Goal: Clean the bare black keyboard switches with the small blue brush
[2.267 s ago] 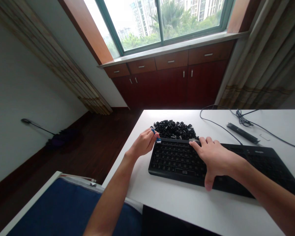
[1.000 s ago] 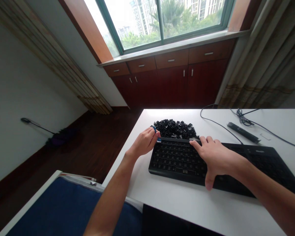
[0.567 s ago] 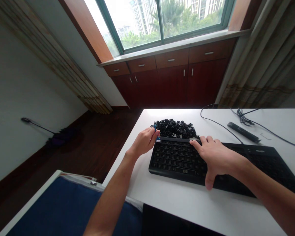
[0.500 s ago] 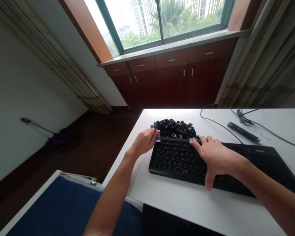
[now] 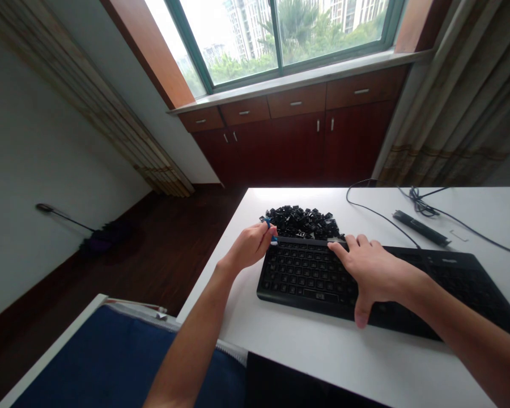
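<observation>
My left hand (image 5: pixel 251 245) is closed in a pinch around a small blue brush (image 5: pixel 268 223). The brush's pale tip touches or nearly touches the far left corner of a black keyboard (image 5: pixel 297 294); most of its handle is hidden by my fingers. Bare key sockets show across the keyboard's left part, with the keycaps off. My right hand (image 5: pixel 376 269) spans the middle of the keyboard, its fingers at the far edge and its thumb at the near edge, gripping it against the table. It covers the keys beneath it.
A heap of loose black keycaps (image 5: pixel 304 220) lies just behind the keyboard on the white table (image 5: pixel 289 334). To the right are a coiled cable (image 5: pixel 420 204), a long black plastic piece (image 5: pixel 420 228) and a thin bent metal rod (image 5: pixel 458 236). A blue fabric-covered item (image 5: pixel 106 357) stands beside the table.
The brush's pale tip has shifted very slightly at the keyboard's far left corner. My right hand and the keyboard have stayed in place.
</observation>
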